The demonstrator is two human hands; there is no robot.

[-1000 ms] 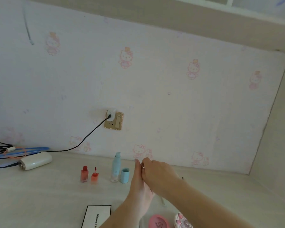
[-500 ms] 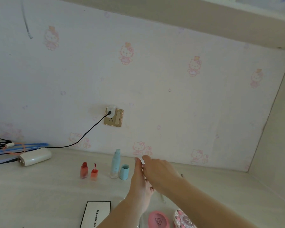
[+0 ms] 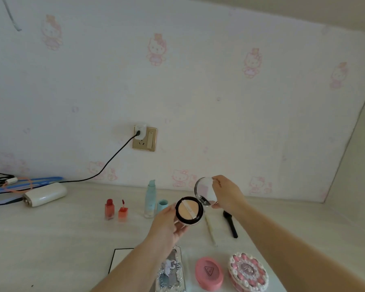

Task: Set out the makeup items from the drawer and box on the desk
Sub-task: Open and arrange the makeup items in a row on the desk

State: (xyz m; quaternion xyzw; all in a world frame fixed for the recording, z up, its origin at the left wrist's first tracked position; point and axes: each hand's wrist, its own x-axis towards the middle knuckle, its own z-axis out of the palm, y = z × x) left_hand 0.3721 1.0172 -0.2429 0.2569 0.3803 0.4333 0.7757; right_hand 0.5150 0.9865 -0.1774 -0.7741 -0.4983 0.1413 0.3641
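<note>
A round cushion compact (image 3: 188, 210) is held open above the desk. My left hand (image 3: 167, 225) grips its base, where a beige puff shows. My right hand (image 3: 227, 194) pinches the raised mirrored lid (image 3: 203, 189). On the desk behind stand two red lip tints (image 3: 109, 209) (image 3: 123, 212), a pale blue bottle (image 3: 150, 199) and its cap (image 3: 162, 205). A thin cream pencil (image 3: 210, 230) and a black brush (image 3: 231, 224) lie under my right arm. Near the front edge sit a pink compact (image 3: 209, 272), a round pink decorated case (image 3: 248, 271) and a silver ornate palette (image 3: 170, 270).
A white box with a black border (image 3: 119, 260) lies at the front, partly under my left arm. A white device (image 3: 44, 194), blue cables (image 3: 19, 183) and a black cord to the wall socket (image 3: 144, 138) occupy the back left. A side wall closes the right.
My hands, pressed together over a shut compact before, have parted: the right has swung the lid up and open. The view has tilted down, showing more of the front items.
</note>
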